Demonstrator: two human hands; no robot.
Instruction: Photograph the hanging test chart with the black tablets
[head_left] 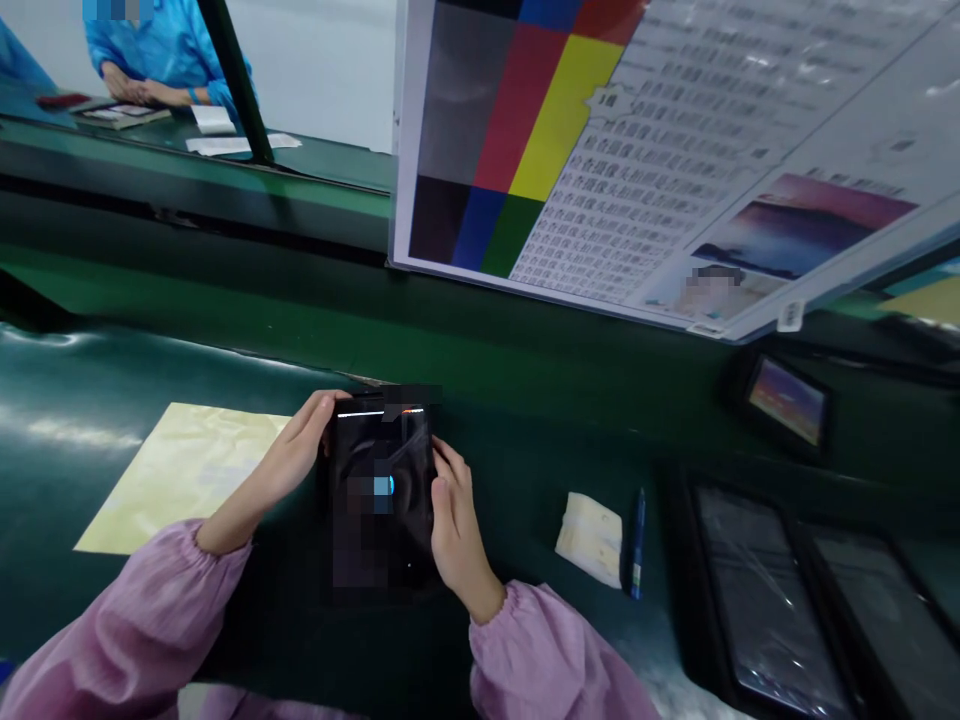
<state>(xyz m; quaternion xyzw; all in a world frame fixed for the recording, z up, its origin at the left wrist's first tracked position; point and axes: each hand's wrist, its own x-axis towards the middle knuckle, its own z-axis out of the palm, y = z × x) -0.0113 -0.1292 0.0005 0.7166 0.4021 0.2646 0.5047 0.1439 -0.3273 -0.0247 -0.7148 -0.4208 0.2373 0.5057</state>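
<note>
A black tablet [381, 500] with a glossy dark screen is held upright over the green belt [487, 400] in front of me. My left hand [289, 455] grips its upper left edge, fingers curled over the corner. Along its right edge, my right hand [454, 525] holds it with the thumb on the screen side. Both sleeves are pink.
A yellowish sheet [180, 475] lies at left. A folded white cloth [591, 538] and a blue pen [637, 540] lie at right, beside black trays with tablets [765, 590]. A colour test chart [637, 150] leans behind. Another person in blue [161, 55] sits far left.
</note>
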